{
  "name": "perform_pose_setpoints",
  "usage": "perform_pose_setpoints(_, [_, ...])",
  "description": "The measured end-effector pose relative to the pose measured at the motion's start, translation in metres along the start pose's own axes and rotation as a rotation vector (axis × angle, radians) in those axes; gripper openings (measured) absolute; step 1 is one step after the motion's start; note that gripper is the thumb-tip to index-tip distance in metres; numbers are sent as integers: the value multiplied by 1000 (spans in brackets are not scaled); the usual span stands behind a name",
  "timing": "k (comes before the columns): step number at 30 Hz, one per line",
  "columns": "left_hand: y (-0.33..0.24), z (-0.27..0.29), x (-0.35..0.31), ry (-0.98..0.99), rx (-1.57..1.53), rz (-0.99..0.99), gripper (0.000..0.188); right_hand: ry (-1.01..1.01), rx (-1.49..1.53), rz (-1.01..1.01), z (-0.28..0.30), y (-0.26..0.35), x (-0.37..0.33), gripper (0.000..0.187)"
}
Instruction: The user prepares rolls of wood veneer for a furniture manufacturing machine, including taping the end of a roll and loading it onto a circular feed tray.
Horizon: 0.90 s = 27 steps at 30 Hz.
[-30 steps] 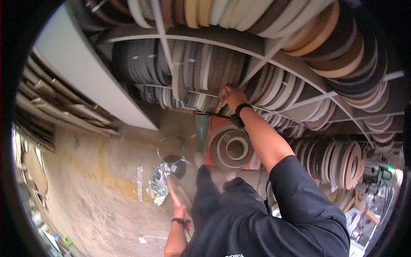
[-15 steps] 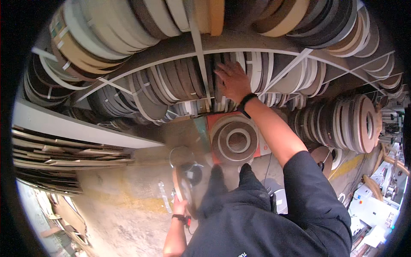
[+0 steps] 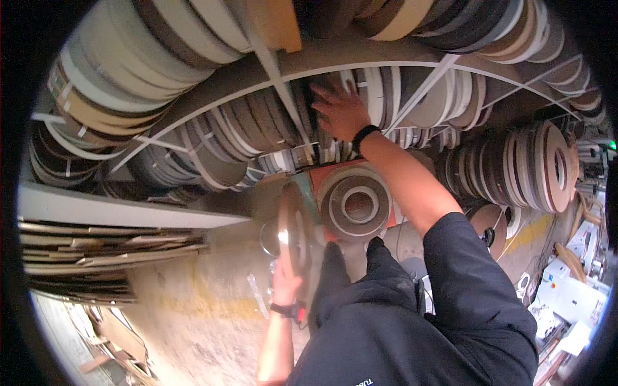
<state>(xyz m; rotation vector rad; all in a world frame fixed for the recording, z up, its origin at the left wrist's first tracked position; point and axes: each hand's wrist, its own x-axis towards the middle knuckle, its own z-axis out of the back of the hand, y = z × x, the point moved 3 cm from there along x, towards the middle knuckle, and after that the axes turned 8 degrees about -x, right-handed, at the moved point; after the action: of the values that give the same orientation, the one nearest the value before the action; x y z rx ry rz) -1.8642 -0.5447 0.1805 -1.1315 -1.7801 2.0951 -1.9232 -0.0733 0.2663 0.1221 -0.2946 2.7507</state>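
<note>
My left hand is closed on the lower edge of a roll of edge banding, a thin upright disc with a pale rim, blurred by motion. The roll is held above the floor to the left of my legs. Up at the shelf, my right hand reaches in with its fingers spread. Its fingers lie against or close to dark edge banding rolls beside a shelf divider; the exact contact is hard to make out. White rolls stand just right of that hand.
Brown and white coils lie on a red box by my feet. A row of upright rolls stands at the right. Stacked boards fill the left, below a pale shelf edge. Metal dividers split the rack.
My left hand has raised the roll of edge banding up and forward toward the rack. My right hand stays at the shelf, its fingers spread a little wider. The view has shifted slightly.
</note>
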Motion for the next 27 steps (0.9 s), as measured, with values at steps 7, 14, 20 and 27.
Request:
perform_pose_setpoints(7, [-29,-24,11,148,24,77,59,-387,509,-466,-24,-52,-55,72])
perform_pose_setpoints(14, [-1,-11,8,123,99,144,54,-158,938,-917,-104,-119,-84,100])
perform_pose_setpoints(20, [-14,-24,-16,162,21,274,57,-94,907,-814,-95,-114,-103,92])
perform_pose_setpoints(27, [6,-5,-14,127,138,376,57,-29,1060,-717,-113,-109,-102,95])
